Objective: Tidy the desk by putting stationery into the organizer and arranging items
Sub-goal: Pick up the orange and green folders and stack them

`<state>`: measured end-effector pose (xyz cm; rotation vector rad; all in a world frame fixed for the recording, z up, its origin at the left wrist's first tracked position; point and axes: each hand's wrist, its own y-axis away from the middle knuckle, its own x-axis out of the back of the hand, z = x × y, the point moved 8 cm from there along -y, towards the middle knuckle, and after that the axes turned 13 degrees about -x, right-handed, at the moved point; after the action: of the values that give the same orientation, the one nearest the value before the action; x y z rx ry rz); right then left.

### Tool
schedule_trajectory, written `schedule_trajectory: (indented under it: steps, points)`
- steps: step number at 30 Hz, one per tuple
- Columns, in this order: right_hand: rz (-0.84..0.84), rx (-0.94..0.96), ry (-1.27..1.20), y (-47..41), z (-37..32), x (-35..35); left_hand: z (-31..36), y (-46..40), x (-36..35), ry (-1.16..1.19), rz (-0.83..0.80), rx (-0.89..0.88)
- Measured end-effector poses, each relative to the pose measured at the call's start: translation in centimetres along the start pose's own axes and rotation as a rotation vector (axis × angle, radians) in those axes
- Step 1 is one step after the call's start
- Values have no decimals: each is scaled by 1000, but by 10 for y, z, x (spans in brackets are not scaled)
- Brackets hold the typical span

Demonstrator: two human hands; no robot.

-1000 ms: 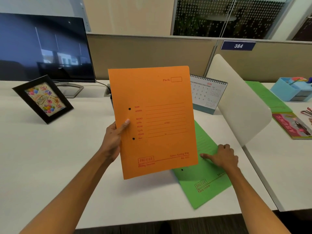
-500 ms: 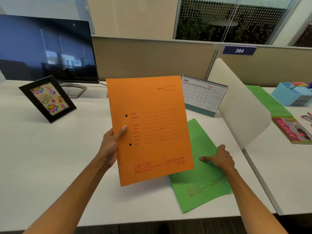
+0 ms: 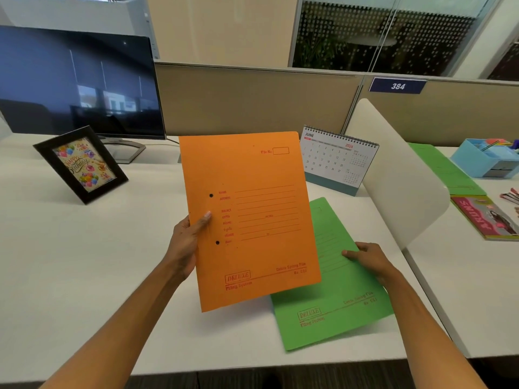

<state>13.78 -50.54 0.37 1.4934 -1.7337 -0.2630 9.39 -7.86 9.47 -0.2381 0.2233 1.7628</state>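
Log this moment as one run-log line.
left hand: holds orange folder raised | right hand: grips green folder on desk | stage: arranging folders

Near centre, an orange folder (image 3: pixel 250 217) carries red print and ruled lines; the green folder (image 3: pixel 334 299) beside it bears orange print. Far left, a black photo frame (image 3: pixel 81 164) shows multicoloured balloons. Far right sits a light-blue organizer (image 3: pixel 477 161), and a white calendar (image 3: pixel 337 158) has a teal base.

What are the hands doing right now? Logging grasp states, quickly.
Left hand: holding the orange file, lifted off the desk.
Right hand: gripping the green file's edge.
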Motion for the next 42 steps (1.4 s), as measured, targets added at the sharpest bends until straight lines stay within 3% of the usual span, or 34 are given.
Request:
schedule_trajectory:
  steps: [13, 24, 27, 31, 42]
  points:
    - [-221, 275, -451, 65, -67, -15, -6, -3, -5, 7, 6, 20]
    - [-273, 374, -669, 98, -116, -56, 12, -21, -16, -91, 26, -114]
    - [-243, 425, -659, 109, -127, -64, 16, -26, -9, -153, 102, -130]
    - [-93, 556, -414, 115, -143, -71, 30, -34, -5, -221, 88, -212]
    - [-124, 554, -316, 110, -148, -99, 41, -34, -2, -289, 3, -294]
